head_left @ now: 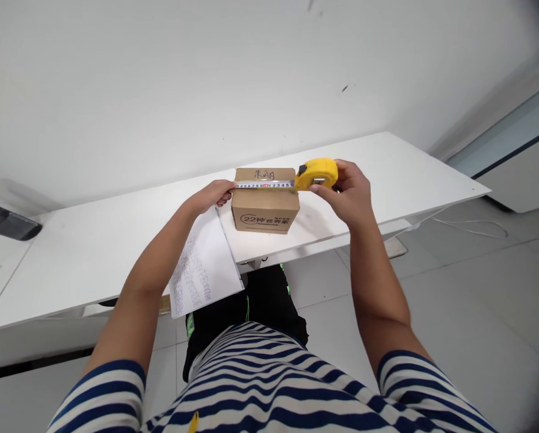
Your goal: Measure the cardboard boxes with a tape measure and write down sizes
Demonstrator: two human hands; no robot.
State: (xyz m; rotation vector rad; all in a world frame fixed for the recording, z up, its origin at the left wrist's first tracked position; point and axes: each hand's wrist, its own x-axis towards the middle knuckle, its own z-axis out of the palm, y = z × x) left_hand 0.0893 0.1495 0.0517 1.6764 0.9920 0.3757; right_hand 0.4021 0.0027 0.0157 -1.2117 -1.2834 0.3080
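A brown cardboard box (266,207) with dark printing on its front and handwriting on top stands upright on the white table (116,240). Across its top runs the pulled-out blade of a yellow tape measure (324,171). At the box's left edge, my left hand (214,196) is closed, pinching the free end of the blade. My right hand (351,187) wraps round the yellow case just off the box's right edge. Fingers hide the very tip of the blade and part of the case.
Sheets of paper (206,258) with handwriting lie left of the box, overhanging the table's front edge. A dark cylindrical object (10,221) is at the far left. A white wall (197,84) rises behind the table. On the floor at right lies a cable (472,224).
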